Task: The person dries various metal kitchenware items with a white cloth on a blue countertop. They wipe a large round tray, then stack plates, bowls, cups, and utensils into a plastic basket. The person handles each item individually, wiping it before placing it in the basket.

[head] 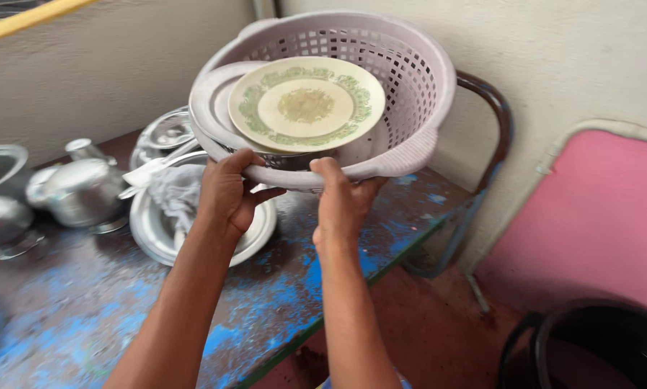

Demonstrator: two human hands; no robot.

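I hold a pale lilac plastic basket with a perforated wall, tilted toward me above the table. Inside it leans a cream plate with a green floral ring. My left hand grips the basket's near rim, thumb over the edge. My right hand grips the same rim just to the right, fingers under it. A dark metal item shows under the plate, mostly hidden.
Below is a worn table with chipped blue paint. On it sit a metal dish with a grey cloth and spoon, a steel kettle and bowls at left. A pink board and a black tub stand at right.
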